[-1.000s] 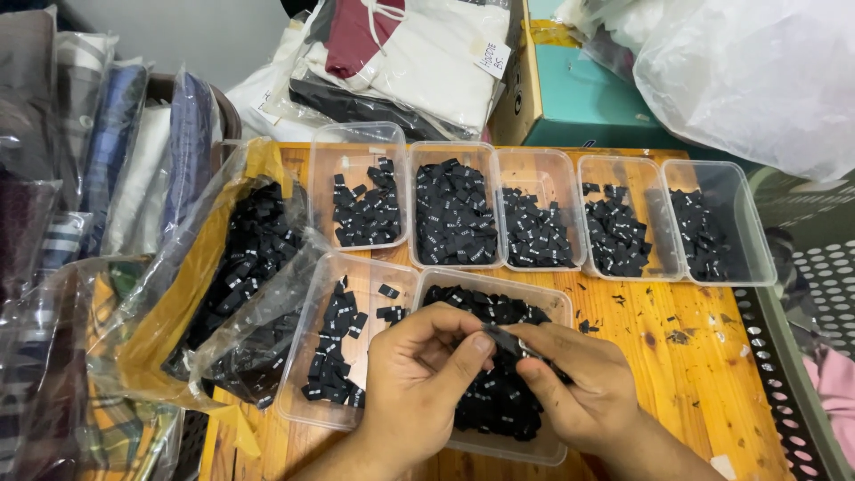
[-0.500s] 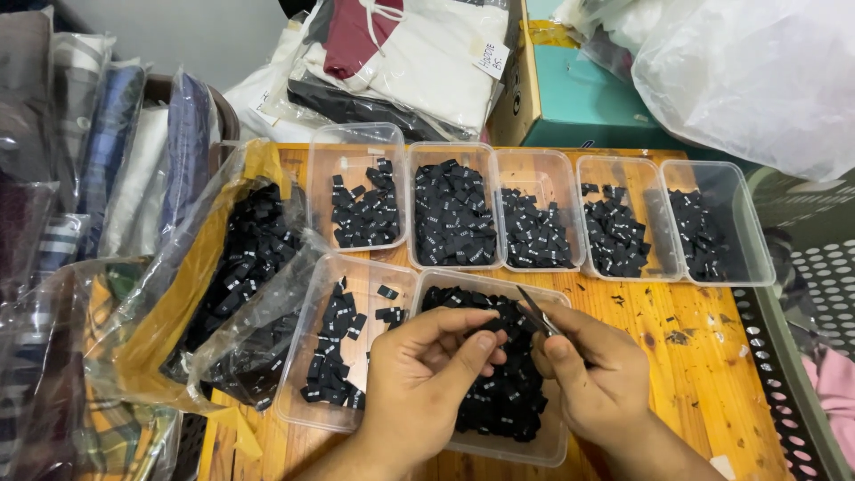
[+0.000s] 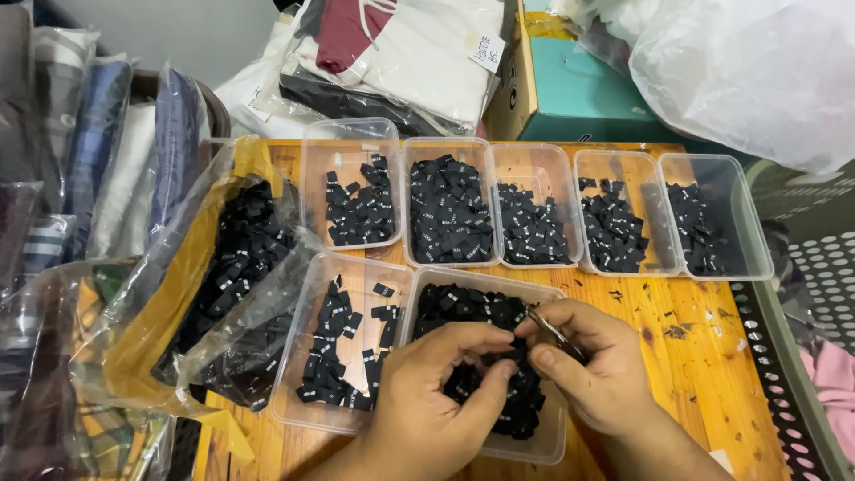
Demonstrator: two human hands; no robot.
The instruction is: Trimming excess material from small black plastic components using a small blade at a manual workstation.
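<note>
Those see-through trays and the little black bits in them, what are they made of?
The trays look like thin clear plastic: glossy, with the wood table showing through. The black pieces seem woven fabric labels, matte with tiny pale marks, though that is uncertain.

Five tubs [image 3: 534,205] behind two tubs [image 3: 343,343], bag [image 3: 223,267] left.

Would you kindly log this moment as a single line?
left hand: pinching black labels | right hand: holding small metal snips | place: over clear tray on wooden table
</note>
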